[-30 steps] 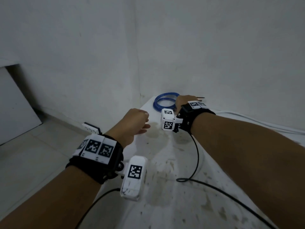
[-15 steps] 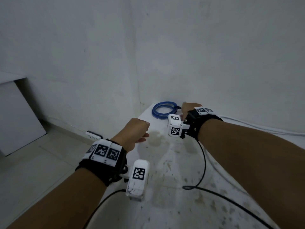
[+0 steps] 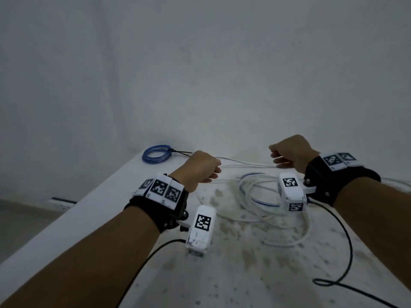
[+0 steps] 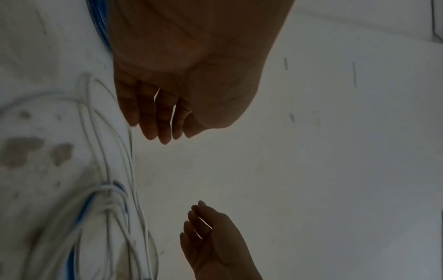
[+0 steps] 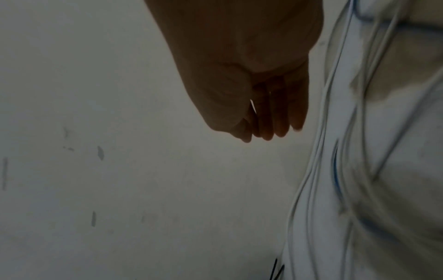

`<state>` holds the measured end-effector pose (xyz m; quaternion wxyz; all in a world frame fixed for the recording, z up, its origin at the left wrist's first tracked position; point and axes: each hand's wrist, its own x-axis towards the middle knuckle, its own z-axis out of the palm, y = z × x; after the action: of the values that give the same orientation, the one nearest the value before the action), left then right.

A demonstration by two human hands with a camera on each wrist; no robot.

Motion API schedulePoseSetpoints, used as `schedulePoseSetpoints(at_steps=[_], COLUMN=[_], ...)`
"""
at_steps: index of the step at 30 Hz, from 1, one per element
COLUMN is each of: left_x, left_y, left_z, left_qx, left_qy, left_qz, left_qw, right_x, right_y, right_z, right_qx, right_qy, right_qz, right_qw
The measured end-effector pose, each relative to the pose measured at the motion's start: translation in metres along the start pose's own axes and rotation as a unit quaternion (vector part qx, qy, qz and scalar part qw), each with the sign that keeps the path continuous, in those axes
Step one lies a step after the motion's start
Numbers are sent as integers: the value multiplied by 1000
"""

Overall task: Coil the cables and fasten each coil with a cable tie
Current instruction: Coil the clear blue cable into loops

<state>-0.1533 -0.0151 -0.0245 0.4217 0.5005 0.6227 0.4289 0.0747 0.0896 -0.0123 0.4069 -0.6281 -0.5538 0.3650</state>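
Observation:
A blue cable coil point(image 3: 156, 154) lies at the table's far left corner, with a black tie tail point(image 3: 182, 152) sticking out to its right. Loose white cables point(image 3: 255, 192) with a blue strand sprawl in loops in the middle of the table point(image 3: 244, 274). My left hand point(image 3: 212, 172) hovers over their left side with its fingers point(image 4: 163, 123) loosely curled and nothing in them. Farther right, near the wall, my right hand point(image 3: 275, 154) hangs above the cables point(image 5: 323, 151), and its fingers point(image 5: 271, 121) are also relaxed and hold nothing.
The white table top is stained and meets the wall point(image 3: 222, 85) at the back; its left edge point(image 3: 93, 210) drops to the floor. Black wrist-camera leads point(image 3: 347, 241) trail across the table at the right. Thin black strips point(image 5: 347, 272) show at the bottom of the right wrist view.
My right hand has left the blue coil and moved right. The left hand has moved forward over the white cables. The view has swung right, bringing the loose cables into sight.

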Motion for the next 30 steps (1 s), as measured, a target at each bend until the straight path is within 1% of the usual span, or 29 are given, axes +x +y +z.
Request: schedulePoseSetpoints(at_steps=[3, 6, 8, 11, 13, 15, 17, 20, 22, 24, 25, 27, 30], left_x=[-3, -4, -2, 2, 3, 4, 7, 17, 24, 32, 36, 47, 64], left_y=[13, 22, 24, 20, 16, 14, 11, 8, 10, 13, 14, 14, 12], left_z=[37, 68, 86, 113, 131, 147, 160, 172, 178, 185, 189, 198, 217], left_qx=[25, 58, 78, 93, 110, 137, 160, 181, 198, 225, 240, 279, 357], left_qy=[-17, -33, -38, -50, -72, -92, -105, -101, -90, -82, -78, -73, -75], left_qz=[20, 31, 50, 80, 98, 119, 135, 151, 155, 160, 164, 172, 173], left_qw=[999, 997, 995, 991, 986, 979, 972, 966, 964, 958, 954, 942, 915], right_x=[-9, -19, -24, -22, -19, -15, -8, 6, 15, 22, 24, 26, 27], right_y=[20, 40, 50, 67, 78, 88, 98, 114, 129, 147, 156, 168, 167], right_z=[-44, -71, -84, -97, -103, -107, -111, -115, -114, -112, -109, -105, -106], right_qx=[-30, -81, -140, -255, -322, -364, -374, -355, -363, -392, -404, -411, -390], right_qy=[19, 23, 17, 5, 23, 52, 74, 76, 26, -42, -60, -56, -32], right_qz=[-11, -28, -43, -62, -90, -110, -123, -134, -112, -75, -62, -65, -76], right_qw=[999, 996, 989, 965, 942, 923, 916, 922, 925, 916, 911, 907, 917])
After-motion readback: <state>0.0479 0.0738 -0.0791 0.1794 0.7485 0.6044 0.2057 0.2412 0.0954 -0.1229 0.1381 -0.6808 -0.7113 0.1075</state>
